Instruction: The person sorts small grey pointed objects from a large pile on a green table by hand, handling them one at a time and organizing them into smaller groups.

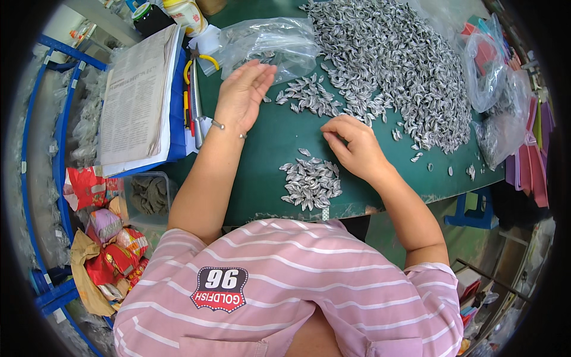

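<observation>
My left hand (244, 92) is raised beside the mouth of a clear plastic bag (279, 38), its fingers stretched out and slightly curved, with nothing visible in them. My right hand (355, 146) is low over the green table, fingers curled in and thumb bent towards them. Whether it holds a small piece is hidden. Close to it lies a small group of silver-grey, leaf-shaped pieces (310, 106). A separate small pile (310, 183) sits near the table's front edge, and a large heap (392, 65) of the same pieces spreads across the far right.
On the left, a newspaper stack (137, 89) rests on a blue tray, beside yellow-handled pliers (194, 56), pens and a metal tool (198, 122). Clear bags (502, 128) hang over the right edge. A plastic bin (148, 196) stands below the table's left side.
</observation>
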### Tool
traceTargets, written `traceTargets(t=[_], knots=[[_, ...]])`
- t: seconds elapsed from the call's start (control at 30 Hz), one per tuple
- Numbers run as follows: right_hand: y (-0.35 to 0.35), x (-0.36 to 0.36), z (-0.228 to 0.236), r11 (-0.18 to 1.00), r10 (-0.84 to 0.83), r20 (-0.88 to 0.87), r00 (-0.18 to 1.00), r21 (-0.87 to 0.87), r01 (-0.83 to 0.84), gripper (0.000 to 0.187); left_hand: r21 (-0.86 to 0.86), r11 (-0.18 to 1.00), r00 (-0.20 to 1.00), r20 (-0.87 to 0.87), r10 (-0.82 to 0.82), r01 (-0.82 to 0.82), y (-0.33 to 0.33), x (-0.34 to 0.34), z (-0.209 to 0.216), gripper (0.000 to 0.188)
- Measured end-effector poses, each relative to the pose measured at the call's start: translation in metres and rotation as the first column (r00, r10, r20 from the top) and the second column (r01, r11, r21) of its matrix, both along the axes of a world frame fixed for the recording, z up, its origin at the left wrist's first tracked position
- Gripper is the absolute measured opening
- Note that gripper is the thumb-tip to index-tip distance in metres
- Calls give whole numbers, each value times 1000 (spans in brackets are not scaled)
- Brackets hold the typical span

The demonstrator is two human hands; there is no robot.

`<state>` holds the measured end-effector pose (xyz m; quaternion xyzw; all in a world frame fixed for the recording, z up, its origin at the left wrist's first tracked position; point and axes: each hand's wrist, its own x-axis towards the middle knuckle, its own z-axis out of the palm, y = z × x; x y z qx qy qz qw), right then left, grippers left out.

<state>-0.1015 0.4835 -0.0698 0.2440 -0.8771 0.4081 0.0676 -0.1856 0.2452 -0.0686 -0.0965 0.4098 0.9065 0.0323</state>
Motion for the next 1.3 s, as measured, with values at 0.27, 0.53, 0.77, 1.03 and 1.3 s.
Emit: traceTargets(t=[0.27, 0.53, 0.77, 1.03, 1.3], knots=[[-18, -31, -19, 990, 126, -235, 964, 98, -106, 37, -926, 171, 802, -378, -463, -338, 21, 46, -27, 17], [-4, -10, -16, 992, 91, -220, 971, 102, -70, 45, -929, 115, 757, -354, -548, -351, 18, 71, -24, 18], [-1, -13, -14, 996, -90, -181, 979, 12, 94, 43, -933, 193, 822, -359, -442, -303, 19, 72, -22, 15], [-2, -21, -19, 989, -58, 66, 996, -132, 67, 39, -971, 163, 803, -234, -549, -172, 15, 70, -24, 15], [6, -11, -12, 999, -25, -144, 989, 43, 31, 42, -962, 243, 799, -245, -549, -128, 18, 64, -15, 29]])
